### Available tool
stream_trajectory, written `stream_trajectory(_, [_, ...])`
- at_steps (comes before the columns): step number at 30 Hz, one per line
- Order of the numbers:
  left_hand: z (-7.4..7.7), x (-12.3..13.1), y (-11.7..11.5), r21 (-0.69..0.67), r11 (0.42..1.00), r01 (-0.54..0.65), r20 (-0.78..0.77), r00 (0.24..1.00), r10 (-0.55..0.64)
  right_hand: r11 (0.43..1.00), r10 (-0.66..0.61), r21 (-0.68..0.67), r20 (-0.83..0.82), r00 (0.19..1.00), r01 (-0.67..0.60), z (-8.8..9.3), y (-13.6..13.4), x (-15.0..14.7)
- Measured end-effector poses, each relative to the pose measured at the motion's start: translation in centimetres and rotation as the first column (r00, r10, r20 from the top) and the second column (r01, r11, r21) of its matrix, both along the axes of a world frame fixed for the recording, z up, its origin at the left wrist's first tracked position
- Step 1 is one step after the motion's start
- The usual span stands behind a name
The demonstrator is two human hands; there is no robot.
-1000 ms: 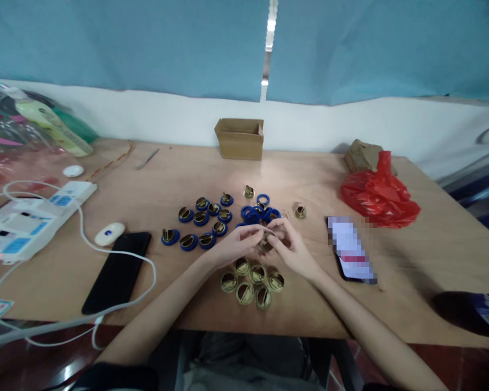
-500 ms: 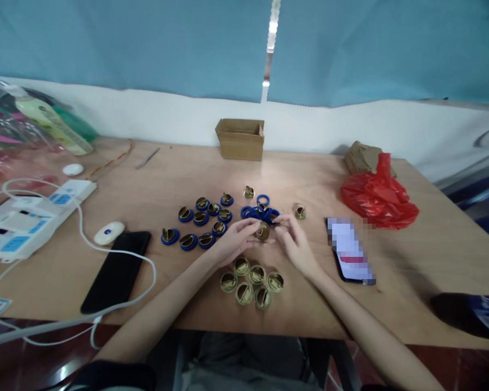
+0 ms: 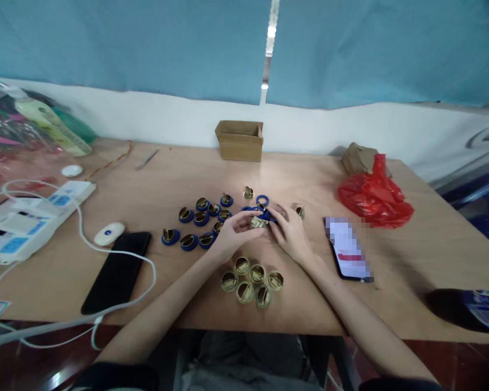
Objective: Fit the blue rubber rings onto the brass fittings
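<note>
Between the thumb and fingers of my left hand is a small round brass fitting, tilted so that its raised clip-like back shows. My right hand is closed at the fitting's far right side, its fingertips on a blue ring. Whether the ring is seated around the fitting cannot be made out. Just behind my fingers lie more blue rings, one of them a loose ring. To the left sit several brass fittings with blue rims. Nearer me is a group of plain brass fittings.
A cardboard box stands at the back. On the right are a red plastic bag, a lit phone and a dark bottle. Leftward lie a black phone, a white cable and a power strip. Another brass fitting stands behind the rings.
My right hand has moved left and brought a blue ring to the brass fitting. The fitting has turned in my left hand, from its round face to its clip side.
</note>
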State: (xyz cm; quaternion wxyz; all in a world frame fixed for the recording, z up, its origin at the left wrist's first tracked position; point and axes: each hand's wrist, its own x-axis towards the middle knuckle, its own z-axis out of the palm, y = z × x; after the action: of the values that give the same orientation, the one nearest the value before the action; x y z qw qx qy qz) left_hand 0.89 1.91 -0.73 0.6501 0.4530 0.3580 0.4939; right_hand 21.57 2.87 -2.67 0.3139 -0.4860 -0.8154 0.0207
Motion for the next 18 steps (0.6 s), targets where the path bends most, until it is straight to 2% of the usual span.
stream_trajectory(6, [-0.06, 0.07, -0.27, 0.083, 0.996, 0.023, -0.080, 0.997, -0.017, 0.999, 0.025, 0.020, 0.001, 1.000, -0.025, -0.11, 0.58, -0.23])
stream_trajectory(14, [-0.45, 0.63, -0.51, 0.127, 0.992, 0.023, -0.117, 0.993, -0.008, 0.998, 0.059, 0.016, 0.013, 0.998, -0.059, -0.29, 0.70, -0.54])
stream_trajectory(18, [-0.71, 0.67, -0.38, 0.142, 0.990, 0.004, -0.122, 0.992, 0.013, 0.997, 0.035, 0.074, -0.025, 0.999, -0.033, -0.02, 0.66, -0.59])
